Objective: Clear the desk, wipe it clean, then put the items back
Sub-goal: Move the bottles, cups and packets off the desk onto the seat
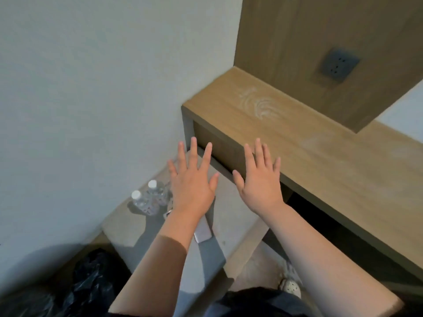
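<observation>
Fingers point(193, 152) of left hand point(193, 186) and right hand point(258, 184) are spread apart; bottles point(143, 203) are seen at 8 o'clock of them.

Socket point(338, 65): dark grey, I see it set in the wood panel point(286, 42), upper right.
Wall point(91, 76): plain white, on my left.
Bin bag point(91, 287): black crumpled plastic, lower left.
Shoe point(290, 285): pale, spotted, bottom edge.
</observation>
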A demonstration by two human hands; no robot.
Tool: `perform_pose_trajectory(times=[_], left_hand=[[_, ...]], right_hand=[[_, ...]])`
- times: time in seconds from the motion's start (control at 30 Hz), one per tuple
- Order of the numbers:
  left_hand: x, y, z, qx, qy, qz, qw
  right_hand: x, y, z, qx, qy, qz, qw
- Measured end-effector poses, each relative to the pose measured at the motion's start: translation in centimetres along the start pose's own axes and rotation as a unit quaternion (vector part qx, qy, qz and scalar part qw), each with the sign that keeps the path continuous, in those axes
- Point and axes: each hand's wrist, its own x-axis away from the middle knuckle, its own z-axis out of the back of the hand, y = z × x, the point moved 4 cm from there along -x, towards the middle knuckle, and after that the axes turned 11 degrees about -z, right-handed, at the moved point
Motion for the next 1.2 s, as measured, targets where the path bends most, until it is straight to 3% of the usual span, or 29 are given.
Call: perform_pose_trajectory(times=[0.13,0.53,1.2], left_hand=[[-0.9,4.4,2.0,0.016,0.005,0.002,1.0],[0.0,19.9,5.0,0.012,0.013,-0.114,0.993],[10.6,63.1,-0.7,-0.017,-0.044,-0.307,0.951]], right_hand=[[0.7,2.8,4.6,0.002,0.044,-0.031,0.999],[6.2,15.4,11.7,-0.025,0.098,-0.131,0.986],[27.2,55.6,19.5,-0.018,0.122,-0.323,0.938]])
